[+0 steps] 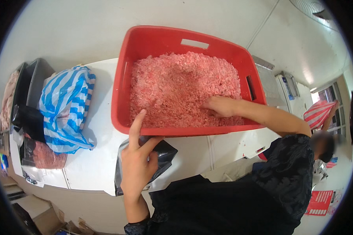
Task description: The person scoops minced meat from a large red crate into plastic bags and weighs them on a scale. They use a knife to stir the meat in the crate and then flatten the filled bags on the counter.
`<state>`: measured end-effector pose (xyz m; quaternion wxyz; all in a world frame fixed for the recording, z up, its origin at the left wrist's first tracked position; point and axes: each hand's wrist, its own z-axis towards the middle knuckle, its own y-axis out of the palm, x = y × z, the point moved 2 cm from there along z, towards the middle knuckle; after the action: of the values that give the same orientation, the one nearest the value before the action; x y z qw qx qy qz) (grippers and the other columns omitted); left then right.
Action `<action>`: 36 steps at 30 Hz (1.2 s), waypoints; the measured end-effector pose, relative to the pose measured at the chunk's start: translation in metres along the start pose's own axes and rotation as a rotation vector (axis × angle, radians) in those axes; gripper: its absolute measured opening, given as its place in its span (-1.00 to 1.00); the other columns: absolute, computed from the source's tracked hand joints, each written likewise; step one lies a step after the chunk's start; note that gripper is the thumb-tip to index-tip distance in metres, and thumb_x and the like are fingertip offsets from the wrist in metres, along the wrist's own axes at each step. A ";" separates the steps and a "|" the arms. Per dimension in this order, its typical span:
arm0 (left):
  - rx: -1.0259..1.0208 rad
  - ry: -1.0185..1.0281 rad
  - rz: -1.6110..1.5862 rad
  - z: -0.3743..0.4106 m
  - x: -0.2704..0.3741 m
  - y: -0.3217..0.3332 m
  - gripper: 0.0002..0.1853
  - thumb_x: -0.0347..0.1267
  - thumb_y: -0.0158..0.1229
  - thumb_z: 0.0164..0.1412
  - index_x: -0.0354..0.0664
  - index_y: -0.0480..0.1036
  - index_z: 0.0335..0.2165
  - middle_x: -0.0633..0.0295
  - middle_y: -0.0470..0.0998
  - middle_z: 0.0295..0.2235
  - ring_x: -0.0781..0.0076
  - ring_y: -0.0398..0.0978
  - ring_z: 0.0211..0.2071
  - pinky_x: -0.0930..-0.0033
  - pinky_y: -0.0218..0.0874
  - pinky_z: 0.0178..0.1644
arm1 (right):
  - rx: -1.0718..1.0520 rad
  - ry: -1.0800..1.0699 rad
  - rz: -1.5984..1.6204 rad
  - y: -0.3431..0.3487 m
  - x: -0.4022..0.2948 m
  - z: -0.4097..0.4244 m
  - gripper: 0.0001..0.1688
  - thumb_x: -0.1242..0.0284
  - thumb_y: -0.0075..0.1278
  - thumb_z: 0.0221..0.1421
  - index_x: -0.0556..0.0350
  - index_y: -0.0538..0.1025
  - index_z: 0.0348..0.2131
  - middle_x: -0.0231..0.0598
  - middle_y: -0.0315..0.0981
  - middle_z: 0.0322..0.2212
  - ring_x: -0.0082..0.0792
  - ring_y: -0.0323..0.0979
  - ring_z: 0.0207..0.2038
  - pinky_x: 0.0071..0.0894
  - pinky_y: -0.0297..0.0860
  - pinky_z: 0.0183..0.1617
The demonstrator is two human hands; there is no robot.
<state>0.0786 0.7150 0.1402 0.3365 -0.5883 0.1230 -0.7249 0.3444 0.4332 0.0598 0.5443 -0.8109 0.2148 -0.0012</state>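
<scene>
A red plastic crate (191, 131) with slotted handles stands before me on a white surface. Inside lies a wide heap of pink, crumbly minced meat (176, 76), hollowed and browner toward the middle. My right hand (222, 106) reaches over the crate's right side into the heap. Its fingertips are sunk in the mince, so whether they grip any is hidden. At the near rim my left hand (139, 160) has its fingers spread, the index finger lying against the rim. Beneath that hand a black plastic bag (166, 152) sits on the white surface.
Left of the crate is a blue-and-white striped plastic bag (66, 108), beside clear-wrapped reddish meat (48, 154) and a grey bin (41, 79). A person (323, 144) is at the far right, near a red-and-white striped bag (320, 114). A fan (317, 13) hangs at upper right.
</scene>
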 end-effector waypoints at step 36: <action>-0.001 -0.123 0.126 -0.008 0.001 -0.024 0.03 -0.78 0.05 -0.26 0.00 0.28 0.29 -0.01 -0.04 0.44 0.05 0.63 -0.20 0.30 0.50 -0.34 | 0.233 -0.016 0.503 0.014 -0.007 0.015 0.44 -0.03 0.34 0.02 0.16 -0.23 0.46 0.21 -0.30 0.45 0.04 -0.26 0.49 -0.12 -0.21 0.54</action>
<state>0.0623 0.7308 0.1525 0.3881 -0.6229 0.1394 -0.6648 0.3371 0.4446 0.0425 0.6188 -0.6639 0.4037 0.1155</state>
